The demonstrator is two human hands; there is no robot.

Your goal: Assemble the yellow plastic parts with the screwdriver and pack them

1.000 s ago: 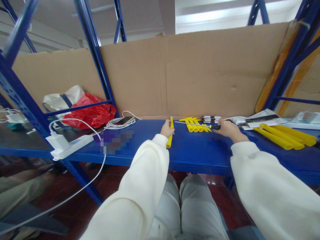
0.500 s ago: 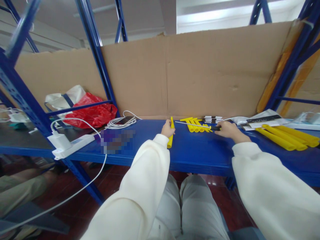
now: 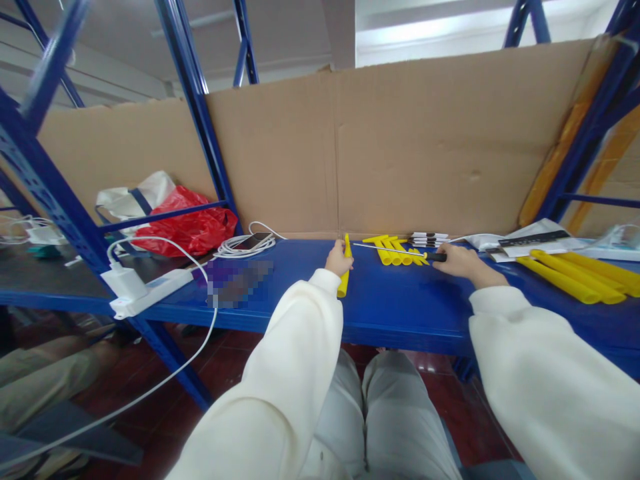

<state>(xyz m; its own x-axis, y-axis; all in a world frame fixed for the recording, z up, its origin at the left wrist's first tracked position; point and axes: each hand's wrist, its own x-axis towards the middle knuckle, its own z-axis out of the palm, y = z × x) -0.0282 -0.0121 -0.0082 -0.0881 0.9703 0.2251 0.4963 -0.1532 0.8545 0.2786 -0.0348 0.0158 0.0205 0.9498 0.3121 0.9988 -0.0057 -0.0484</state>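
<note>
My left hand [image 3: 339,259] is wrapped round a yellow tube [image 3: 343,285] near the middle of the blue table [image 3: 400,307]. In my right hand [image 3: 453,260] is the dark handle of a screwdriver [image 3: 400,251]. Its long metal shaft points left, and the tip is close to the yellow tube but apart from it. Behind and below the shaft lie several short yellow tubes [image 3: 387,253] and small yellow pieces [image 3: 416,258]. Black-and-white packs [image 3: 429,239] lie behind them.
At the right lie several longer yellow tubes [image 3: 575,280] and a white package [image 3: 537,237]. A cardboard wall [image 3: 430,147] stands behind. To the left are a coiled white cable [image 3: 245,247], a red bag [image 3: 187,223] and a power strip [image 3: 150,297]. Another person's legs show at lower left.
The whole view has shifted slightly, so things sit a little further right. Both hands keep their holds on the tube and the screwdriver.
</note>
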